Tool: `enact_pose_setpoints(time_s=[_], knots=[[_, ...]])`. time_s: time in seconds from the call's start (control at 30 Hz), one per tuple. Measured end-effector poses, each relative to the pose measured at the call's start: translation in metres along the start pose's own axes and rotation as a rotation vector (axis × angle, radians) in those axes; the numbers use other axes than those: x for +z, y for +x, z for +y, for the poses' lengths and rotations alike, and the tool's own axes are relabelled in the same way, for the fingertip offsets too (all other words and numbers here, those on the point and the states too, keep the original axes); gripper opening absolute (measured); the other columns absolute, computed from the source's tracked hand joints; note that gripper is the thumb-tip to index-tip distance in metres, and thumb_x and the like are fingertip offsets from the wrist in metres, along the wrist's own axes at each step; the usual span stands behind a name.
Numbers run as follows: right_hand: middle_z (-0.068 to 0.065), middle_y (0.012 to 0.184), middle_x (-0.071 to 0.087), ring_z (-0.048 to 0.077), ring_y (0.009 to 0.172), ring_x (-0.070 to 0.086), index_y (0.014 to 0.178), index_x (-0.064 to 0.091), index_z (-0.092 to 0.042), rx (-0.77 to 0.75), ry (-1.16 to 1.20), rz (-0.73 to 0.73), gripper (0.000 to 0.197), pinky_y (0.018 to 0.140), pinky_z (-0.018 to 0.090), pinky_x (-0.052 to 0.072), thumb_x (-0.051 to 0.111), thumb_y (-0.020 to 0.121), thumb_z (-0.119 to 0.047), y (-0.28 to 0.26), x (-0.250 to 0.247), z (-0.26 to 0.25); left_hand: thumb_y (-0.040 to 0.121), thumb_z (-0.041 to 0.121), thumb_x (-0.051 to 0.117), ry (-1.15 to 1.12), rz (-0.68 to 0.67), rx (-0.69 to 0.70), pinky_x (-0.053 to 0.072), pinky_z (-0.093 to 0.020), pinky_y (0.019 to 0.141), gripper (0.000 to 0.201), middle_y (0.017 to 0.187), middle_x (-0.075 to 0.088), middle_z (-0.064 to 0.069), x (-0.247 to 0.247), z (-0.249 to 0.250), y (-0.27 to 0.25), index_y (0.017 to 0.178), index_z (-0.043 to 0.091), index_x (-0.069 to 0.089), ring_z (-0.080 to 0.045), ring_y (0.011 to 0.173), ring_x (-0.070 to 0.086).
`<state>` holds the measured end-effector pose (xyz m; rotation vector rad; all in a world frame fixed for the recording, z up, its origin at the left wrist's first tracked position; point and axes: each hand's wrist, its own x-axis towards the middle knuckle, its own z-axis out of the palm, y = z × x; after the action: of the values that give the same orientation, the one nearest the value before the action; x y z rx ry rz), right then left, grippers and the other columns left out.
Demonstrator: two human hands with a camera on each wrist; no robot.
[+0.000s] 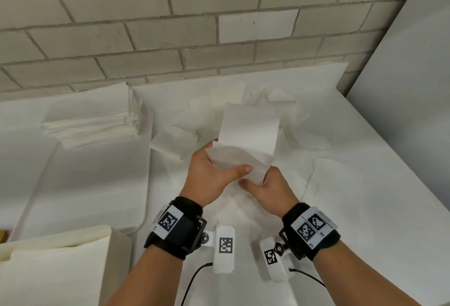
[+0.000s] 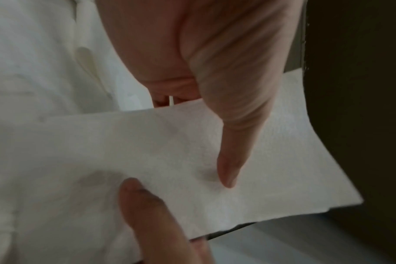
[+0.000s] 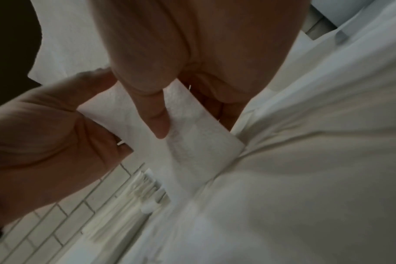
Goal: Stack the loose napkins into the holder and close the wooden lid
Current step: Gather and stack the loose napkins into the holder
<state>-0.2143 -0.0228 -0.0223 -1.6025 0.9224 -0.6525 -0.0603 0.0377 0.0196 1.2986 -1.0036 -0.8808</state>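
1. Both hands hold one white paper napkin [image 1: 246,145] above the middle of the surface [image 1: 365,184]. The left hand [image 1: 209,174] pinches it, thumb laid flat across the near face and fingers behind. The right hand [image 1: 270,188] grips its lower right corner between thumb and fingers.
2. The napkin is thin, soft and finely embossed; the left wrist view shows the dimpled grain under the thumb [image 2: 228,160]. Its far half stands up as a flat rectangle, and its near half bends toward the person along a fold.
3. Loose napkins [image 1: 177,140] lie scattered on the far part of the surface, some flat, some crumpled, overlapping one another just beyond the hands.
4. A neat squared stack of napkins [image 1: 97,123] sits to the far left against the brick wall [image 1: 146,37], well apart from the hands.
5. A cream, box-like container with rounded edges [image 1: 60,257] fills the near left corner; it may be the holder, but the view shows too little to be sure.
6. The surface is covered in white, wrinkled sheeting. A flat white panel [image 1: 414,86] rises along its right edge, and the brick wall bounds its far edge.
7. The area of the surface near the wrists carries only the sheeting's creases, and there is open room to the right of the hands.
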Motion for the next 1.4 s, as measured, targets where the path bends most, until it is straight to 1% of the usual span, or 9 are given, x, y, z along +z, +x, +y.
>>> enact_pose_setpoints(time_s=[0.13, 0.23, 0.43, 0.57, 0.73, 0.93, 1.03, 1.17, 1.4], knots=[[-0.001, 0.099, 0.075, 0.008, 0.089, 0.071, 0.111, 0.07, -0.017, 0.024, -0.008, 0.037, 0.024, 0.075, 0.023, 0.054, 0.07, 0.088, -0.009, 0.005, -0.002, 0.004, 0.066, -0.004, 0.088, 0.008, -0.004, 0.043, 0.055, -0.02, 0.071, 0.04, 0.088, 0.075, 0.007, 0.0, 0.008, 0.006, 0.095, 0.016, 0.068, -0.008, 0.086, 0.072], [0.008, 0.093, 0.075, 0.018, 0.086, 0.072, 0.105, 0.07, -0.014, 0.01, -0.034, 0.101, 0.018, 0.076, 0.035, 0.058, 0.071, 0.088, -0.01, 0.007, -0.004, 0.002, 0.066, -0.005, 0.088, -0.005, -0.001, 0.097, 0.055, -0.023, 0.07, 0.036, 0.086, 0.074, -0.002, 0.002, 0.017, 0.006, 0.092, 0.011, 0.068, -0.012, 0.082, 0.072], [-0.006, 0.1, 0.076, 0.007, 0.093, 0.072, 0.105, 0.074, -0.02, 0.009, -0.095, -0.049, 0.018, 0.083, 0.024, 0.057, 0.074, 0.087, -0.019, -0.001, -0.03, -0.011, 0.069, -0.006, 0.085, -0.049, 0.031, 0.204, 0.059, -0.034, 0.083, 0.047, 0.093, 0.075, 0.003, -0.009, 0.04, 0.013, 0.104, 0.018, 0.064, -0.015, 0.091, 0.07], [-0.002, 0.086, 0.077, 0.017, 0.082, 0.073, 0.087, 0.077, -0.018, -0.075, 0.072, 0.19, 0.009, 0.074, 0.026, 0.057, 0.081, 0.079, -0.02, -0.006, -0.063, -0.036, 0.073, -0.011, 0.077, -0.093, 0.126, 0.21, 0.054, -0.025, 0.082, 0.048, 0.083, 0.069, 0.015, -0.035, 0.04, 0.014, 0.111, 0.015, 0.061, -0.004, 0.077, 0.064], [-0.005, 0.079, 0.075, 0.009, 0.08, 0.068, 0.08, 0.076, -0.015, -0.156, 0.094, 0.285, 0.008, 0.076, 0.016, 0.049, 0.081, 0.078, -0.01, -0.004, -0.072, -0.041, 0.072, -0.011, 0.077, 0.124, 0.056, 0.167, 0.05, -0.048, 0.099, 0.052, 0.092, 0.072, 0.0, -0.044, 0.007, 0.011, 0.114, 0.017, 0.064, -0.019, 0.093, 0.067], [-0.003, 0.08, 0.075, 0.009, 0.077, 0.067, 0.083, 0.076, -0.017, -0.021, 0.071, 0.247, 0.006, 0.072, 0.017, 0.048, 0.081, 0.08, -0.016, -0.002, -0.062, -0.012, 0.075, 0.002, 0.084, 0.189, 0.171, 0.02, 0.049, -0.02, 0.087, 0.039, 0.084, 0.072, 0.015, -0.028, -0.028, 0.0, 0.106, 0.019, 0.067, -0.003, 0.089, 0.066], [-0.007, 0.086, 0.075, 0.001, 0.084, 0.066, 0.092, 0.076, -0.02, -0.035, 0.057, 0.258, 0.021, 0.076, 0.007, 0.046, 0.083, 0.076, -0.01, -0.001, -0.066, -0.009, 0.07, 0.0, 0.087, 0.17, 0.183, -0.009, 0.05, -0.019, 0.084, 0.05, 0.089, 0.075, 0.002, -0.032, -0.036, -0.001, 0.11, 0.02, 0.065, -0.009, 0.092, 0.068], [0.005, 0.098, 0.072, 0.005, 0.089, 0.067, 0.112, 0.066, -0.016, 0.02, 0.075, 0.262, 0.052, 0.086, 0.02, 0.051, 0.082, 0.069, 0.009, 0.004, -0.067, 0.015, 0.072, 0.001, 0.086, 0.21, 0.248, -0.052, 0.049, -0.02, 0.089, 0.06, 0.091, 0.075, 0.004, -0.027, -0.048, 0.003, 0.12, 0.024, 0.059, -0.005, 0.097, 0.067], [0.001, 0.102, 0.073, 0.018, 0.096, 0.068, 0.11, 0.067, -0.024, 0.075, 0.119, 0.362, 0.046, 0.086, 0.032, 0.053, 0.063, 0.079, 0.011, 0.016, -0.05, 0.027, 0.07, 0.004, 0.086, 0.237, 0.279, -0.109, 0.048, -0.035, 0.105, 0.074, 0.126, 0.057, 0.011, -0.013, -0.059, 0.01, 0.129, 0.03, 0.051, -0.011, 0.119, 0.055]])
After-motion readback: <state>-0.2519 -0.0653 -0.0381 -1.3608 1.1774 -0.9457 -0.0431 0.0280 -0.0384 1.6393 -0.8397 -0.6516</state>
